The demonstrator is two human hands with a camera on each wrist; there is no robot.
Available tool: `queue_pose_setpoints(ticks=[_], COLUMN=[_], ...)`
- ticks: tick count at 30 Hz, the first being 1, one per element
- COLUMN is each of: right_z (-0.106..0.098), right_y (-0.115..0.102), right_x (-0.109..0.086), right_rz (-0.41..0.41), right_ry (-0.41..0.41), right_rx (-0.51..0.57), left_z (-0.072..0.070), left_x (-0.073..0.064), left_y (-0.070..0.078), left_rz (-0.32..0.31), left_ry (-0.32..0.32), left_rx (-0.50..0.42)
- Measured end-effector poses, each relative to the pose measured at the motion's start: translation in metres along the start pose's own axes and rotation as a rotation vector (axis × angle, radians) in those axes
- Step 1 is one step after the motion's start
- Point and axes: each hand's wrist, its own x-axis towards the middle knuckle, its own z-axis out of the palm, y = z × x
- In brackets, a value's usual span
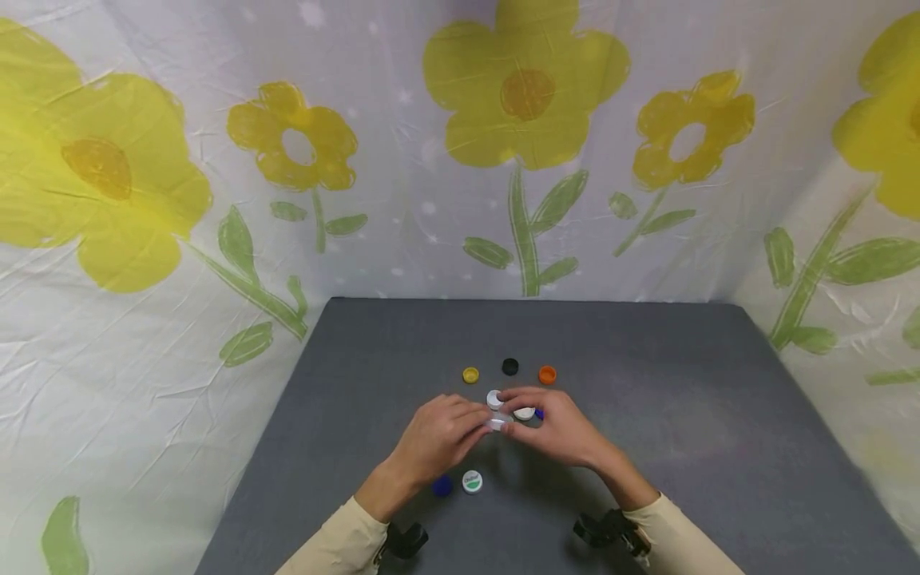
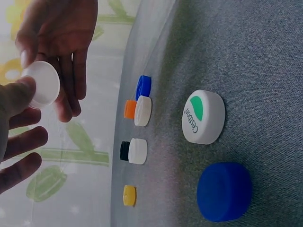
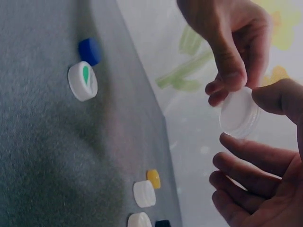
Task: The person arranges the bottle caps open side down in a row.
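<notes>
Both hands meet over the grey table around one white, slightly see-through bottle cap (image 1: 497, 424), raised off the surface. My left hand (image 1: 447, 434) pinches it by the edge; in the left wrist view the thumb lies across the face of the cap (image 2: 46, 85). From the other side my right hand (image 1: 562, 429) has its thumb at the upper rim and its forefinger at the lower rim of the cap (image 3: 237, 113). The other right fingers are spread away from it.
Nearer me lie a blue cap (image 1: 442, 485) and a white cap with green print (image 1: 472, 481). Beyond the hands are yellow (image 1: 470, 375), black (image 1: 510, 366), orange (image 1: 547, 374), two white (image 2: 138, 151) and another blue cap (image 2: 144, 87). A flowered cloth (image 1: 402, 200) hangs behind the table.
</notes>
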Motion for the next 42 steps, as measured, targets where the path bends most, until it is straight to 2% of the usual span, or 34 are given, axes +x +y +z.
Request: queue_pose_setpoints(ticks=[3,7,10,15,18,22,27,31,34,38,42], right_z=[-0.001,0.000,0.003,0.006,0.008,0.009,0.012,0.015,0.016,0.017,0.017], right_y=[-0.001,-0.001,0.000,0.004,0.007,0.007,0.006,0.006,0.005,0.005,0.006], right_x=[0.000,-0.001,-0.002,-0.004,-0.004,-0.004,-0.003,-0.003,-0.002,-0.002,-0.003], right_rz=[0.041,0.040,-0.038,-0.253,-0.340,-0.411,-0.479,-0.521,-0.542,-0.534,-0.499], right_ry=[-0.006,0.032,0.113,0.255,0.280,0.290,0.320,0.361,0.391,0.401,0.396], right_rx=[0.047,0.045,-0.023,-0.161,-0.202,-0.220,-0.226,-0.242,-0.261,-0.275,-0.268], left_z=[0.000,0.000,0.001,0.002,0.001,-0.001,-0.003,-0.005,-0.005,-0.004,-0.003], left_x=[0.000,0.001,-0.001,-0.004,-0.005,-0.004,-0.004,-0.003,-0.002,-0.002,-0.001], left_y=[0.000,-0.002,-0.002,-0.002,-0.002,-0.003,-0.006,-0.006,-0.006,-0.005,-0.004], left_rz=[-0.016,-0.076,-0.157,-0.353,-0.470,-0.610,-0.731,-0.788,-0.789,-0.789,-0.766], left_ry=[0.022,0.040,0.044,0.019,0.000,-0.028,-0.098,-0.158,-0.180,-0.184,-0.171], left_rx=[-0.033,-0.088,-0.137,-0.267,-0.392,-0.555,-0.698,-0.755,-0.769,-0.792,-0.764])
